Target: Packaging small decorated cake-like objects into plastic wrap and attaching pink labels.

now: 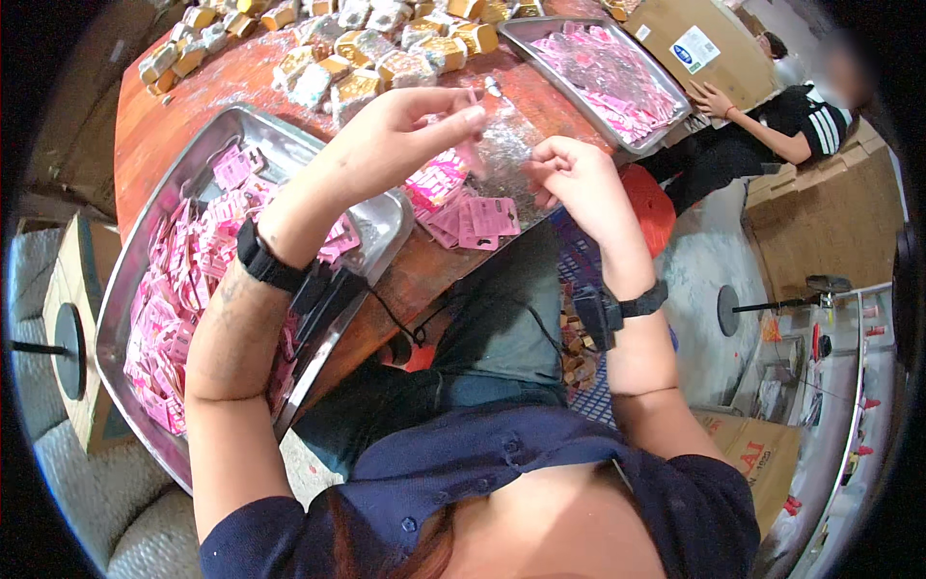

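Left hand (410,124): upper centre of the frame, above the table edge; thumb and fingertips drawn narrow. Blurred pink strip (472,157) just below the thumb; cannot tell if pinched or merely behind.

Right hand (584,179): right of upper centre, apart from the left; fingers curled, thumb near fingertips, narrow grip. Contents, if any: cannot tell.

Loose pink cards (490,220): centre of the frame, below and between both hands, overlapping on the table's near edge. Probably very light, thin, bendable, fairly smooth; apt to slide over one another and to crease. Best taken singly by an edge or corner, between thumb and forefinger.

Left metal tray (108,328): left of the frame, under the left forearm; heaped with pink cards (174,309), likely prone to clinging together.

Far metal tray (521,41): upper right of centre; further pink cards (617,72) inside.

Wrapped golden blocks (362,77): top of the frame, clustered on the red-orange table (145,121).

Cardboard box (733,43): upper right, with co-worker's hand (712,99) against it.
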Motion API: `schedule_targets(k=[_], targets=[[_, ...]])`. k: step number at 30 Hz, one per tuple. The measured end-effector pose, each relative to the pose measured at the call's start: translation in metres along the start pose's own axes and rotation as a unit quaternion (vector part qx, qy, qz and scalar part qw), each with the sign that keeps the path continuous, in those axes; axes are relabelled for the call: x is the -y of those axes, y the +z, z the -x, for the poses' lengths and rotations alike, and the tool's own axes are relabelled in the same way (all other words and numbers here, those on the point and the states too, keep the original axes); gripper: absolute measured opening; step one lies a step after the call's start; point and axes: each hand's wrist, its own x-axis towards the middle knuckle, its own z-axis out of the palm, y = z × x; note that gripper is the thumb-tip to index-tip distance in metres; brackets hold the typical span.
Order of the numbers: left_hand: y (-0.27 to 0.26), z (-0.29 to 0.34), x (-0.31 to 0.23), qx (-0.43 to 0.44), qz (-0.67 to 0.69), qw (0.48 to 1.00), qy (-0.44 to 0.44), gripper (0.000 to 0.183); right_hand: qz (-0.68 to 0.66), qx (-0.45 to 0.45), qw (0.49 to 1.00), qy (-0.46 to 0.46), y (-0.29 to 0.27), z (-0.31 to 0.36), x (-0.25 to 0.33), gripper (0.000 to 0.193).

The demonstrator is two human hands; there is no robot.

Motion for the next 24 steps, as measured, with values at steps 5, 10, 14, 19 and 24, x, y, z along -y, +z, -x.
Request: schedule_targets(k=[5,10,14,19,24], targets=[[-0.006,0.000,-0.007,-0.001,0.036,0.996,-0.087,0.035,0.332,-0.098,0.921,-0.179,0.004,0.005,0.012,0.009],[-0.006,0.000,-0.003,-0.043,0.226,0.969,-0.086,0.023,0.387,-0.139,0.867,-0.281,0.003,-0.003,0.003,0.007],[-0.006,0.003,-0.006,-0.015,0.191,0.979,-0.070,0.030,0.388,-0.179,0.850,-0.309,0.004,-0.003,0.008,0.007],[0.001,0.005,-0.005,0.006,0.258,0.963,-0.073,0.030,0.308,-0.189,0.893,-0.268,0.005,-0.001,0.008,0.011],[-0.001,0.005,-0.003,0.011,0.225,0.973,-0.055,0.020,0.232,-0.139,0.924,-0.269,0.008,-0.006,0.006,0.012]])
